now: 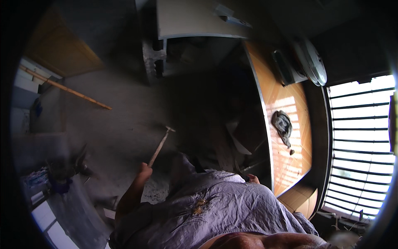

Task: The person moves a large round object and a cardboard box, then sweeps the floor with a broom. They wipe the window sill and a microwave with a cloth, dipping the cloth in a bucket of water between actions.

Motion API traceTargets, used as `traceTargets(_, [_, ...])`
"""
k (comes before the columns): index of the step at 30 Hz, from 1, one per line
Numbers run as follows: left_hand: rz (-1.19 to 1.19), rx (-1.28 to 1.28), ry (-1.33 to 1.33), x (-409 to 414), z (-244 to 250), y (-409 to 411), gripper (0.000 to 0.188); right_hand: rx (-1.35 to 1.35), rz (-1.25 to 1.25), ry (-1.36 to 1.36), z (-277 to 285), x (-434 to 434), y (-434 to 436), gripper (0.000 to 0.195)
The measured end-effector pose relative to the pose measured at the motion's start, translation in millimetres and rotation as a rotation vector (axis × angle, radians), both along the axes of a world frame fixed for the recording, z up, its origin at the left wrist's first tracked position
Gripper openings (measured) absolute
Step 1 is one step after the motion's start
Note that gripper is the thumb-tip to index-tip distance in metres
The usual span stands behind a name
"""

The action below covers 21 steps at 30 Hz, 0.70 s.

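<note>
My left hand (145, 171) is closed around the lower end of a long handle, which looks like wood. This is a hammer (159, 147), tilted up and away from me, with a small crosswise head at its far end over the grey floor. At the right edge of my crumpled light purple shirt (230, 199), only part of my right hand (254, 178) shows. Its fingers are curled beside a small dark thing, and the shirt and deep shadow hide whether it grips that thing.
On my right runs a wood-patterned tabletop (298, 168) with a crumpled dark rag (282, 124). Beyond it is a barred window (360, 133). A pale table (192, 21) stands ahead near a hollow concrete block (155, 56). A bamboo pole (74, 91) slants at left; a cardboard box (298, 199) sits at right.
</note>
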State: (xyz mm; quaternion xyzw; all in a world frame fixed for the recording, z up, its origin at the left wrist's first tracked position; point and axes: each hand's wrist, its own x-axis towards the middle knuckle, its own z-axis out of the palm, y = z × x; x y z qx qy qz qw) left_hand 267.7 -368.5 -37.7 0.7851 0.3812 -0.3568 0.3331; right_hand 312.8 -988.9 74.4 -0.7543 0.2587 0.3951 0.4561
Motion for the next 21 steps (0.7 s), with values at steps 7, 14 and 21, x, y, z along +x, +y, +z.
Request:
traceTargets(7, [0.155, -0.179, 0.103, 62, 20, -47, 0.015, 0.019, -0.006, -0.036, 44, 41, 47, 0.033])
traceTargets(14, [0.007, -0.211, -0.005, 109, 59, -67, 0.009, -0.029, 0.153, -0.390, 27, 23, 25, 0.021])
traceTargets(21, [0.133, -0.384, -0.163, 133, 99, -61, 0.012, -0.011, -0.030, -0.164, -12, -20, 0, 0.023])
